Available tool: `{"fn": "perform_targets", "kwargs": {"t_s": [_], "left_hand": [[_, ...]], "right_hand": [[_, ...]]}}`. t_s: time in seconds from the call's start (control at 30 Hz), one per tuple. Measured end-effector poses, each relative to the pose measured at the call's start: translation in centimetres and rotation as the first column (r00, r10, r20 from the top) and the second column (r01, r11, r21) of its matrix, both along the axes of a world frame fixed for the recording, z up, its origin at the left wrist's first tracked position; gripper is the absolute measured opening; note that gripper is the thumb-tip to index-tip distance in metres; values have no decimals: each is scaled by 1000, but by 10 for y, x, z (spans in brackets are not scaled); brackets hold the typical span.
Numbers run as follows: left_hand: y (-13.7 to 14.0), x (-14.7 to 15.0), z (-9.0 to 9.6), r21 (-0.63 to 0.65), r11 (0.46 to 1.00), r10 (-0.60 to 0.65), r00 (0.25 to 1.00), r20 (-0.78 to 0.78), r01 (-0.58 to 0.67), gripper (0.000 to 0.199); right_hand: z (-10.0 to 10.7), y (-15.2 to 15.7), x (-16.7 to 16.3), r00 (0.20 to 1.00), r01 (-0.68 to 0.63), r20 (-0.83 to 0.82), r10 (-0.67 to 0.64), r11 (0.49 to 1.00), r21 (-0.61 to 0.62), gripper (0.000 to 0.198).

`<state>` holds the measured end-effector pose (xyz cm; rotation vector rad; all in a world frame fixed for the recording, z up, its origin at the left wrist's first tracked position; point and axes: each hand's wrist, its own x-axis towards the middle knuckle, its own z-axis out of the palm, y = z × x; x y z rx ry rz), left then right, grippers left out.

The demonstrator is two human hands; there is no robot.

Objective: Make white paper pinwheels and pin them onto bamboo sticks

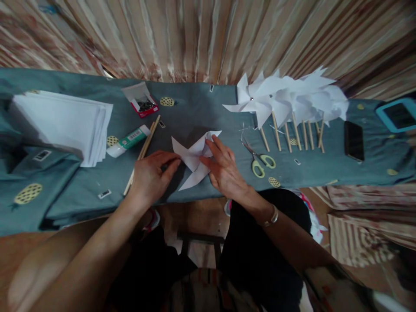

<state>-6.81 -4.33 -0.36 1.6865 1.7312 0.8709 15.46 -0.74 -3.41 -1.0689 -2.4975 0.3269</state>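
A white paper pinwheel (193, 161) with folded blades lies in front of me at the table's near edge. My right hand (224, 167) grips its right side, fingers on the upper folds and thumb near the centre. To the left of the pinwheel, my left hand (156, 173) is closed in a pinch, fingertips beside the paper; whatever is in the pinch is too small to make out. Thin wooden sticks (150, 141) lie partly behind my left hand. Beyond them an opened red and white box (143, 104) holds small dark metal pieces.
Finished-looking pinwheels on sticks (286, 97) lie overlapped at the back right. Scissors with green handles (262, 163) rest right of my right hand. Farther right are a dark phone (354, 141) and a blue-framed device (398, 115). A glue stick (128, 141) and stacked white paper (61, 125) lie left.
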Motion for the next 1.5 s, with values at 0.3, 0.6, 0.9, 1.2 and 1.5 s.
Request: {"fn": "perform_targets", "kwargs": {"t_s": [0.3,0.6,0.9,1.2,1.5], "left_hand": [[-9,8,-4,-286,956,242,724,646,-65,59],[-16,29,14,-507,861,473,304,827,40,37],[-4,40,11,-483,874,445,308,841,56,24],[-2,51,17,-494,869,472,337,815,-23,25],[2,48,20,-466,885,439,353,826,-10,35]], "right_hand": [[0,8,-1,999,-32,-23,32,999,-3,37],[-1,14,0,986,-28,-164,11,994,-104,37],[6,7,1,979,-54,-197,46,998,-31,36],[22,-11,-5,986,-15,-164,35,993,117,51],[37,-24,-6,973,-41,-227,43,999,11,64]]}}
